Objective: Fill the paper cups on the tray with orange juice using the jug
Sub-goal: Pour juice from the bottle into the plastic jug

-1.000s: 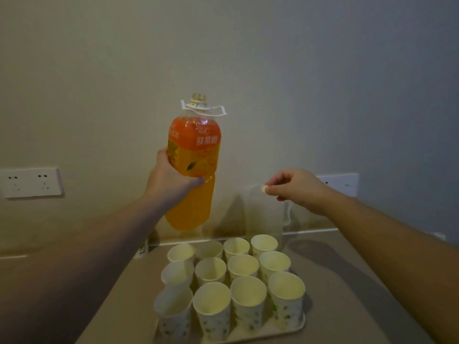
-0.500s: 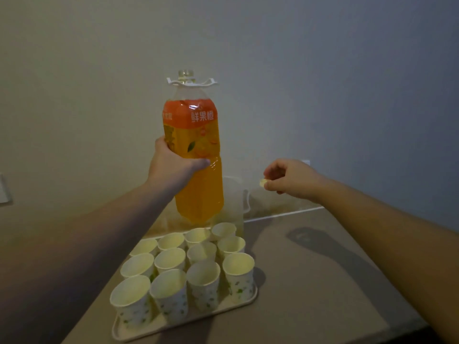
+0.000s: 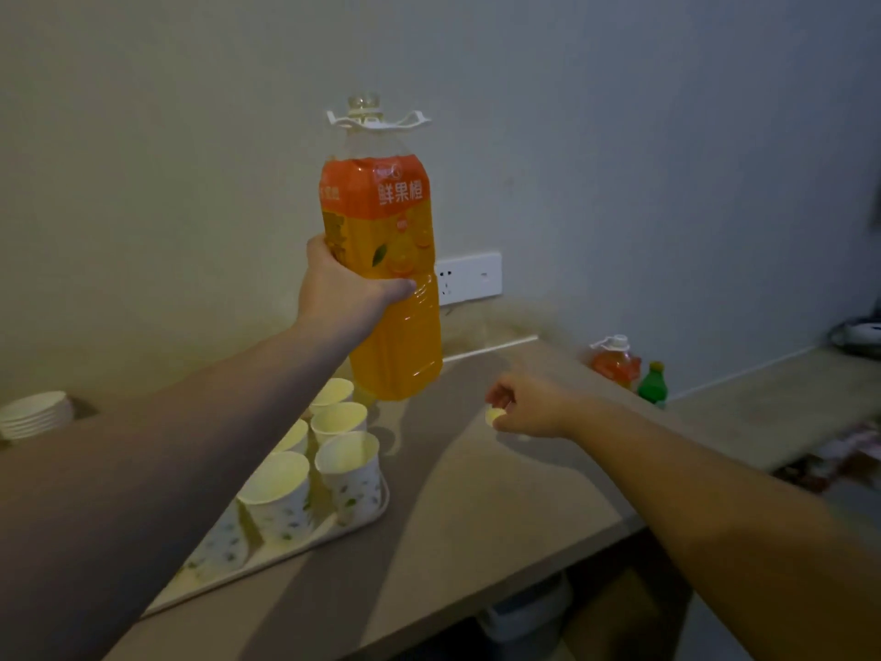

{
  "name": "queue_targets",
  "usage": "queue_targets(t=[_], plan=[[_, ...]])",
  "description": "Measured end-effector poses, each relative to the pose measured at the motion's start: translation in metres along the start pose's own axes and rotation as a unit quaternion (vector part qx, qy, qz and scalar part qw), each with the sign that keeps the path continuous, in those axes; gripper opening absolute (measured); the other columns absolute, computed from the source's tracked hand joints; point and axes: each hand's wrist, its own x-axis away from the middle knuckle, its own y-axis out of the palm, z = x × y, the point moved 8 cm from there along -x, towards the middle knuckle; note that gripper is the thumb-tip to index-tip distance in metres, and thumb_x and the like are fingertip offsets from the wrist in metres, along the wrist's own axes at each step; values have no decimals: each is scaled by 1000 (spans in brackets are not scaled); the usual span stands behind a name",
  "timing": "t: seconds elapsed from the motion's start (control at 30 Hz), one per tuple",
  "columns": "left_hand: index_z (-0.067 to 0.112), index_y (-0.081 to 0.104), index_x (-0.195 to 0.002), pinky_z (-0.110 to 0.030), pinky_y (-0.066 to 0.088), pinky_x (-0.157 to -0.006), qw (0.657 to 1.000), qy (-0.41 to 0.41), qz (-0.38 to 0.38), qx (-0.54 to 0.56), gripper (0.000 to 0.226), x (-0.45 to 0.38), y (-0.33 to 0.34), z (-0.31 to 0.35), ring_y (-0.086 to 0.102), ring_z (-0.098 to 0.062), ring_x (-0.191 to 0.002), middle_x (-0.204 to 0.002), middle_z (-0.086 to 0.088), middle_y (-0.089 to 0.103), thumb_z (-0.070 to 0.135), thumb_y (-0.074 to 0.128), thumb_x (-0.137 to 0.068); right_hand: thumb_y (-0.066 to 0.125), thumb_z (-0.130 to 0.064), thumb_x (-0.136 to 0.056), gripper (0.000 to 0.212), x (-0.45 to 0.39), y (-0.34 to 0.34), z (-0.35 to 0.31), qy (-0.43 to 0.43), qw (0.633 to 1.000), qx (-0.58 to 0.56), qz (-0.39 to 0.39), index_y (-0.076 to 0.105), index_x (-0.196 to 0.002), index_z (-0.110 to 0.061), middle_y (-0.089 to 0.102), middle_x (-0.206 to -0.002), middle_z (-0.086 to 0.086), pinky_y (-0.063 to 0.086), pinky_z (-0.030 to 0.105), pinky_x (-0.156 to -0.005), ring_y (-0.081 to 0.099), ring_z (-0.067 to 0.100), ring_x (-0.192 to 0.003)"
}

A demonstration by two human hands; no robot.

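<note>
We gripped the uncapped bottle [image 3: 386,279] upright in our left hand [image 3: 341,291] above the empty cups [image 3: 345,462] on the tray [image 3: 367,510], while our right hand [image 3: 534,407] pinched its cap [image 3: 496,415] low over the counter [image 3: 476,508], apparently to park it.

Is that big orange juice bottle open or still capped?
Open: the bottle in the left hand shows a bare neck, and the right hand holds a small cap.

The left hand [image 3: 345,291] is raised at the end of an outstretched bare arm, fingers and thumb wrapped around the bottle [image 3: 386,260]. Right of the bottle and lower, the right hand [image 3: 534,407] reaches forward, fingertips pinching a small cap [image 3: 496,415].
</note>
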Motion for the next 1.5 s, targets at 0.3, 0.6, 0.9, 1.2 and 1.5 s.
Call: queue_targets(t=[0.3,0.6,0.9,1.2,1.5], plan=[[25,34,-148,-48,49,-98,1000,-14,-25,-6,100,10,28,-18,55,-22,-115,-133,6,53,37,94,-69,70,-34,-86,44,9,43,40,39,996,-28,-71,57,-128,-31,58,-117,-13,43,23,-85,55,9,-104],[23,36,-145,-46,51,-97,999,27,19,-31,98,-11,-34,11,58,-23,-115,-130,5,56,35,95,-67,78,-31,-83,61,-39,-52,-76,-71,986,-148,30,50,-137,-34,55,-128,-9,53,27,-85,58,7,-103],[28,36,-143,-52,52,-95,989,8,95,-113,103,-32,-161,-14,58,-27,-112,-126,6,55,41,97,-61,76,-40,-84,65,-96,-83,-176,-121,978,-158,62,46,-141,-33,55,-134,-1,53,38,-95,58,16,-111],[28,31,-147,-51,51,-90,983,-15,129,-128,101,-55,-226,-57,55,-26,-110,-126,5,52,36,94,-69,72,-26,-87,83,-166,-16,-148,20,981,-190,25,24,-155,-24,41,-151,13,49,42,-98,51,31,-123],[28,29,-148,-47,47,-86,975,-19,176,-134,101,-76,-257,-96,52,-23,-109,-125,8,49,38,93,-71,84,-46,-71,97,-207,23,-115,70,976,-202,-34,32,-149,-24,47,-143,10,52,49,-94,54,30,-116]])
